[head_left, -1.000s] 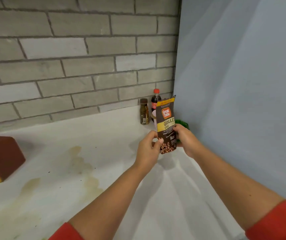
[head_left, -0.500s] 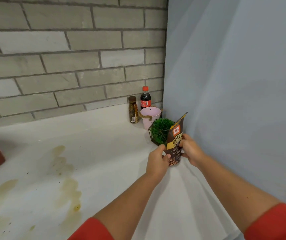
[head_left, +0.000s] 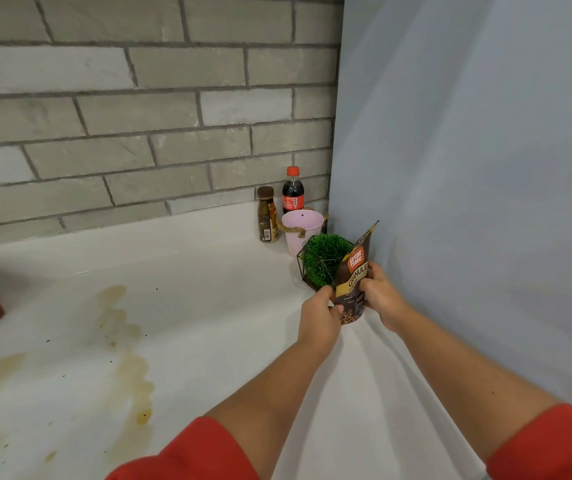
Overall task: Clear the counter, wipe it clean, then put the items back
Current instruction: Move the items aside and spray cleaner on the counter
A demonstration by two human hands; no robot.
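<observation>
The coffee pouch (head_left: 353, 278) is now lower than one second ago: it has come down from in front of the bottles to just right of the green plant (head_left: 322, 261), close to the grey wall. Its long axis is nearly upright, with the top corner leaning to the right, and the printed front faces the camera.

The left hand (head_left: 317, 318) pinches its lower left edge. The right hand (head_left: 379, 299) grips its right side, with the thumb across the front.

An orange badge reads "Great Taste" and below it "GRANULE"; the thumb covers the end of this word. The smaller lines are too small to read. I cannot tell if the bottom touches the counter (head_left: 191, 306).

Behind the plant stand a pink pot (head_left: 300, 230), a brown bottle (head_left: 267, 216) and a cola bottle (head_left: 293, 192) with a red label, its writing unclear.
</observation>
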